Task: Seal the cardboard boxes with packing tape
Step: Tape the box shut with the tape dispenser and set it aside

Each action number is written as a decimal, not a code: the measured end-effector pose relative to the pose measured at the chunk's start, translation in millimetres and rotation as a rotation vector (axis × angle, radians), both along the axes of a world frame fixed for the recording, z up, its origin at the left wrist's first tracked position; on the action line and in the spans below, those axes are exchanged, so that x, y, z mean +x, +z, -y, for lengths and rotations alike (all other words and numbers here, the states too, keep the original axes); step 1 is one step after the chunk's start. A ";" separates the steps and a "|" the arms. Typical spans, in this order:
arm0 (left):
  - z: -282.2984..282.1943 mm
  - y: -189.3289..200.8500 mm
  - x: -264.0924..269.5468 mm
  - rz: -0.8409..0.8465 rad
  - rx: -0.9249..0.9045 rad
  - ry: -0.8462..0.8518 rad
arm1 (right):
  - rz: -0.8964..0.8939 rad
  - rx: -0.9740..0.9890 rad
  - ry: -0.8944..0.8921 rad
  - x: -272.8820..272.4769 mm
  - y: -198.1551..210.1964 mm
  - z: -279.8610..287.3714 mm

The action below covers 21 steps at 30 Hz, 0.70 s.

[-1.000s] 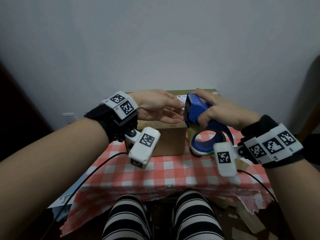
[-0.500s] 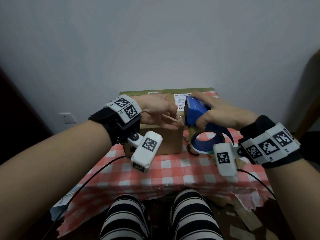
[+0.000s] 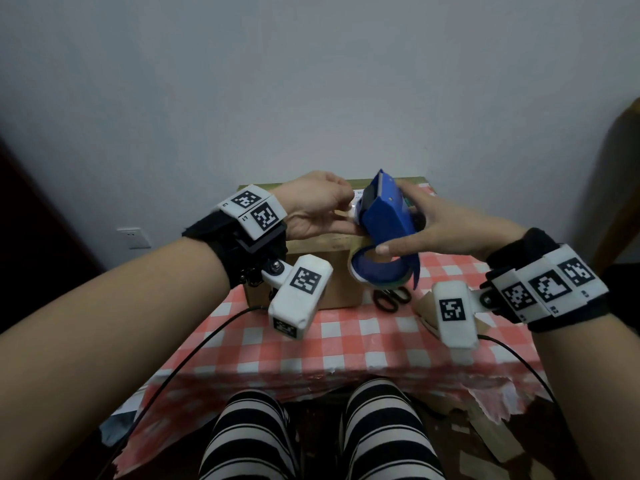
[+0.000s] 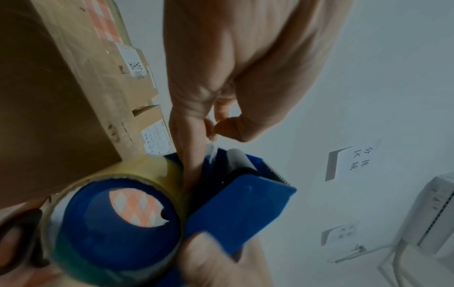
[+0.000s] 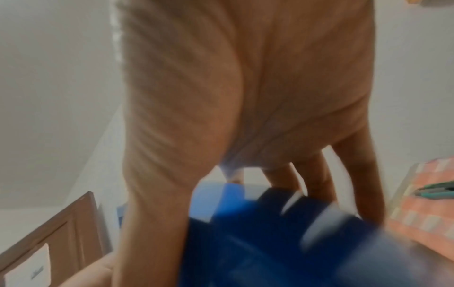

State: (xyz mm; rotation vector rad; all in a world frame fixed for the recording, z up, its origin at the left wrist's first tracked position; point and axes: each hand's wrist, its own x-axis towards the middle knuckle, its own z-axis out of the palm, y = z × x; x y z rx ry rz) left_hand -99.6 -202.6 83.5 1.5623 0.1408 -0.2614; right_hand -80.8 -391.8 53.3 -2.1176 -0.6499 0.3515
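Dispenser [image 3: 384, 216] now lifted higher, centre frame, above the box [image 3: 332, 251], cutter end tipped up; half a second ago it sat lower against the box's right edge. Right hand [image 3: 436, 226] grips it, thumb on the near side by the tape roll [image 3: 377, 271], fingers round the far side. Left hand [image 3: 315, 209] has closed in at the cutter; in the left wrist view thumb and forefinger pinch the tape end [image 4: 212, 144]. Probably freeing the end to start a strip; no new strip on the box yet. Box centre, on checked cloth [image 3: 346, 334]. Scissors [image 3: 391, 297] right of box.
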 end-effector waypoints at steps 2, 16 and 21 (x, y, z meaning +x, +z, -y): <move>-0.6 4.4 0.0 0.018 -0.027 0.013 | -0.009 -0.039 -0.001 1.8 -2.9 3.8; -1.9 6.9 2.1 0.068 -0.229 0.079 | -0.266 0.322 -0.385 13.0 -17.8 6.7; -3.1 11.6 0.3 0.052 -0.206 0.072 | -0.358 0.612 -0.453 20.0 -22.1 1.8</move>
